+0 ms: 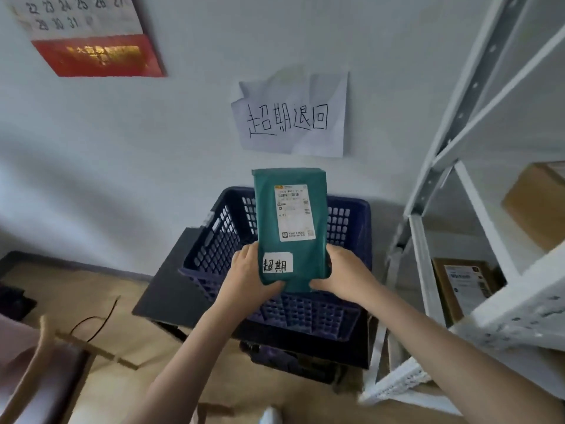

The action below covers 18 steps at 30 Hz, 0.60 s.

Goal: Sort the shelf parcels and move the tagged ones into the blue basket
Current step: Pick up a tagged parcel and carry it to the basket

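Note:
A green parcel (293, 258) stands upright above the blue basket (214, 255), held at its lower end by both hands. It carries a white shipping label in the upper half and a small white handwritten tag (277, 263) near the bottom. My left hand (249, 278) grips the lower left corner, thumb under the parcel. My right hand (347, 275) grips the lower right edge. The basket's inside is partly hidden by the parcel and my hands.
A white metal shelf (440, 228) stands at the right with brown cardboard parcels (464, 286) on it. A handwritten paper sign (293, 117) hangs on the wall above the basket. A calendar (91, 35) hangs upper left. A chair (39, 371) is at lower left.

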Each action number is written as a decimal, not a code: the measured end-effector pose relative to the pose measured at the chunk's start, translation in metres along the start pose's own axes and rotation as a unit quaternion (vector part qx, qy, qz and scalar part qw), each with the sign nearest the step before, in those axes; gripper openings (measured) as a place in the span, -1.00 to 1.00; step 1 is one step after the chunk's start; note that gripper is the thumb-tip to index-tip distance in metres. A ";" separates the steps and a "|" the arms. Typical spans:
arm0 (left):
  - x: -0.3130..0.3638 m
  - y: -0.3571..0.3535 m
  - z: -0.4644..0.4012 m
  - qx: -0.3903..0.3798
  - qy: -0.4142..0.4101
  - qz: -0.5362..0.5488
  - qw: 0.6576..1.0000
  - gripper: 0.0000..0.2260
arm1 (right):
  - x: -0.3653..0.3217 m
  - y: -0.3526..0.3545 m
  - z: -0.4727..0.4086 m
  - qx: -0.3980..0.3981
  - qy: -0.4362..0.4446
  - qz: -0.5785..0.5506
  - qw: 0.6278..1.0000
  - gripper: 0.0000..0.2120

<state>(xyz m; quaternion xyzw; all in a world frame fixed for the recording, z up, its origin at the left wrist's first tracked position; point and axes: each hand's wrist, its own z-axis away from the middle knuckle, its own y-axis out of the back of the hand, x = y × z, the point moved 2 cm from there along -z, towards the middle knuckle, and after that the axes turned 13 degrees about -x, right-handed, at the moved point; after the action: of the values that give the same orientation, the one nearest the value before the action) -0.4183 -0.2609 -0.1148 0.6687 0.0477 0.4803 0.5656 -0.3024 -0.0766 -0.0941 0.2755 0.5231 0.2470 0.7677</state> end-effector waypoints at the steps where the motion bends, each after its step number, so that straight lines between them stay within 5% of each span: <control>1: -0.008 0.001 -0.019 -0.022 -0.008 -0.007 1.000 -0.31 | 0.003 0.001 -0.013 -0.001 -0.014 0.000 1.000 -0.45; 12: -0.082 -0.039 -0.149 -0.349 -0.053 -0.025 0.935 -0.23 | 0.061 -0.034 -0.099 -0.051 -0.218 -0.029 0.974 -0.62; 18: -0.107 -0.083 -0.162 -0.441 -0.045 -0.021 0.896 -0.16 | 0.095 -0.058 -0.116 -0.112 -0.318 -0.017 0.941 -0.40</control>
<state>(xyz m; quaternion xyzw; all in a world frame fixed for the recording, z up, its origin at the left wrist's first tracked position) -0.5488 -0.1813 -0.2611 0.3709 -0.1804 0.4095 0.8137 -0.3750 -0.0361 -0.2321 0.2430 0.2259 0.1902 0.9240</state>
